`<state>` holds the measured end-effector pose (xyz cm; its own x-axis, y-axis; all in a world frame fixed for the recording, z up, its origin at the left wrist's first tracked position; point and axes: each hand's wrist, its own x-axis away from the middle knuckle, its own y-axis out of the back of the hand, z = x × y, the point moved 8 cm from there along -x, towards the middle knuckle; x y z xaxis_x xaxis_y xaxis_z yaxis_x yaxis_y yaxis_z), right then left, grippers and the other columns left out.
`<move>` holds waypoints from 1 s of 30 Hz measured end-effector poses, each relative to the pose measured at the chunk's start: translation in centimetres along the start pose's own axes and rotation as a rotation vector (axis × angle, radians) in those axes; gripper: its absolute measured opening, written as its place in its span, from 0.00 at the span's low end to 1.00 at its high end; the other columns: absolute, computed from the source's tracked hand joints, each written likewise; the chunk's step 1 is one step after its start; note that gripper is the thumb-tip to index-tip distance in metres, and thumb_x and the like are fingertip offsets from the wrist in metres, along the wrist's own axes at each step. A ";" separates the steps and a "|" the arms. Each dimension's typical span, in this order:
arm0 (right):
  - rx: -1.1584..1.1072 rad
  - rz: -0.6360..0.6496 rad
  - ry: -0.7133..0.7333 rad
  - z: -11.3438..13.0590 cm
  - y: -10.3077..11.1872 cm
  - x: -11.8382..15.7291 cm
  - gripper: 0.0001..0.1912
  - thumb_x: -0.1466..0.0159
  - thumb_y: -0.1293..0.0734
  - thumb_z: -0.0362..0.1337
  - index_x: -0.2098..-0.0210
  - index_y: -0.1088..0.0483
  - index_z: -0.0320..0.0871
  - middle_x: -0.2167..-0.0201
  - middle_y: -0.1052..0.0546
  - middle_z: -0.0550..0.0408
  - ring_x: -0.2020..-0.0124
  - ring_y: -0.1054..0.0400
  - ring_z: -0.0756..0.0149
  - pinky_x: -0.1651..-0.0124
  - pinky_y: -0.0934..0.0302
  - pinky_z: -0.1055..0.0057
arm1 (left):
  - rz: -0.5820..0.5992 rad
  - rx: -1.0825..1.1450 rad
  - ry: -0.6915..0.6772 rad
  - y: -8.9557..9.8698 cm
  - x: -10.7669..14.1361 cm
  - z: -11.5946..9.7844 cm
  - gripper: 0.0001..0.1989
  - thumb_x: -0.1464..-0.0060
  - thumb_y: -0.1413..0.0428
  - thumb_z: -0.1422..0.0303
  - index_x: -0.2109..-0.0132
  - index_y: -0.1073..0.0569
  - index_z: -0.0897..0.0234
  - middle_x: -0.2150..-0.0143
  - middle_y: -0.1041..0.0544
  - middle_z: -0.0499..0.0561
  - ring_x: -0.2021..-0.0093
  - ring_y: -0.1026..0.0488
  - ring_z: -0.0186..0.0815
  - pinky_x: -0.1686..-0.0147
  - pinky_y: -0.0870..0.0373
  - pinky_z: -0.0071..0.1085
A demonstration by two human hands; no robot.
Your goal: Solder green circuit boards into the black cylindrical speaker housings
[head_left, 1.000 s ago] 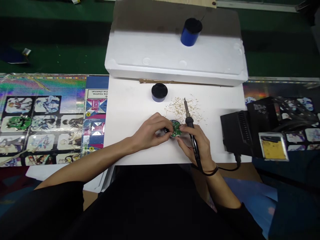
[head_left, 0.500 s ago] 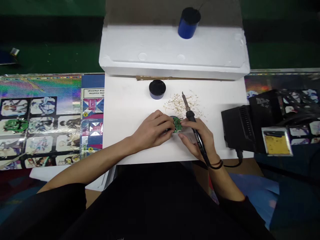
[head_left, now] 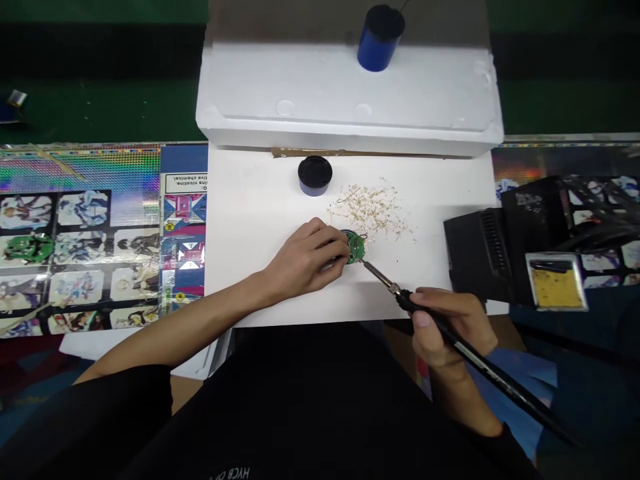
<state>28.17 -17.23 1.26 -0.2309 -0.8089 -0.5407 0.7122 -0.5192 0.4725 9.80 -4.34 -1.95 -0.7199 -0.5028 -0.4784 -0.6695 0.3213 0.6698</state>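
Note:
My left hand [head_left: 316, 257] has its fingers closed on the left side of a small round green circuit board [head_left: 357, 247], which hides part of the board. A soldering iron [head_left: 385, 280] is gripped in my right hand [head_left: 453, 323], its handle running down to the lower right. The iron's tip is at the board's lower right edge; whether it touches is too small to tell. Just beyond the board lies a scatter of tiny pale bits [head_left: 375, 208] with a thin curved wire among them. A short dark blue round container [head_left: 315, 177] stands behind my left hand.
A white foam block [head_left: 340, 100] borders the back of the white work surface [head_left: 245, 220], with a blue cylinder [head_left: 377, 50] on top. At right sit a black soldering station [head_left: 480, 250] and a tray with yellow sponge [head_left: 557, 287]. Another green board [head_left: 27, 248] lies on printed sheets, left.
My right hand has drawn back to the lower right, away from the board. The soldering iron has swung from pointing up to pointing left, tip at the board. My left hand stays put.

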 end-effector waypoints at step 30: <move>0.089 0.077 0.199 1.8 -1.9 -1.3 0.02 0.36 0.28 0.34 0.64 0.25 0.44 0.76 0.20 0.59 0.78 0.24 0.66 0.73 0.26 0.71 | -0.011 -0.012 0.048 -0.1 0.0 0.1 0.04 0.34 0.43 0.74 0.56 0.24 0.62 0.56 0.18 0.55 0.58 0.29 0.39 0.55 0.28 0.38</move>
<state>25.95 -15.63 2.30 -0.0367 -0.7814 -0.6230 0.6596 -0.4873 0.5723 9.87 -4.28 -2.06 -0.7026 -0.5442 -0.4584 -0.6750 0.3057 0.6716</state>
